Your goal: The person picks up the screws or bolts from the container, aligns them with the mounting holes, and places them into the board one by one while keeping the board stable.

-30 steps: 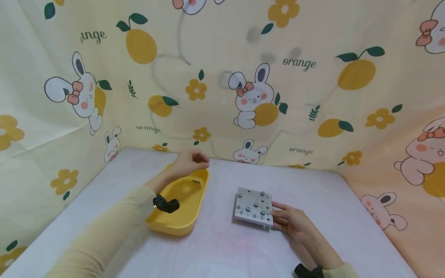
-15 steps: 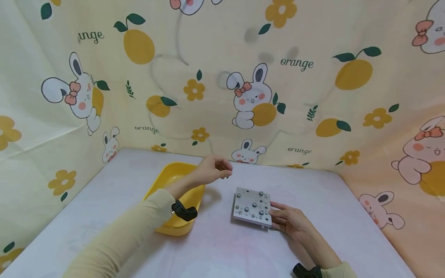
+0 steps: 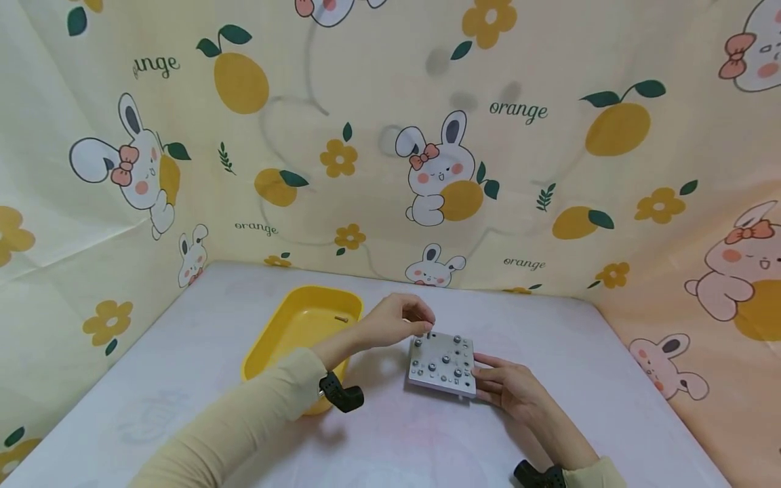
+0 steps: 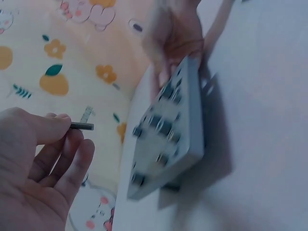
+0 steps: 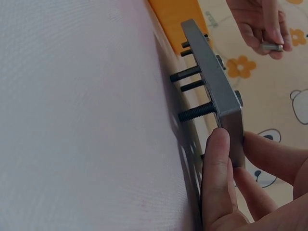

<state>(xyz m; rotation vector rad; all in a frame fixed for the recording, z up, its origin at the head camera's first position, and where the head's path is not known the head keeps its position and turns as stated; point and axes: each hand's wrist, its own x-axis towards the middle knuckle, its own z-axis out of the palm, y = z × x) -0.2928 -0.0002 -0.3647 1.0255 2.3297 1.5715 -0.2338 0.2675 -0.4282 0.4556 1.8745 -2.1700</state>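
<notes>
My left hand [image 3: 393,322] pinches a small metal screw [image 4: 83,126] between thumb and fingertips, over the far left corner of a square metal plate [image 3: 434,352]. Several socket-head screws stand in the plate's holes, and in the right wrist view their threaded shanks [image 5: 198,111] stick out below it. With thumb and fingers, my right hand [image 3: 515,393] grips the plate at its right edge. The plate is held tilted close over the white table. In the head view the left fingers mostly hide the pinched screw.
A yellow tray [image 3: 293,332] stands to the left, partly behind my left forearm, with a loose screw [image 3: 341,318] inside. A patterned cloth [image 3: 366,203] encloses the white table [image 3: 549,332] at the back and sides.
My left hand has moved right from over the yellow tray to the plate's far left corner, carrying the screw. The right hand and plate have stayed in place.
</notes>
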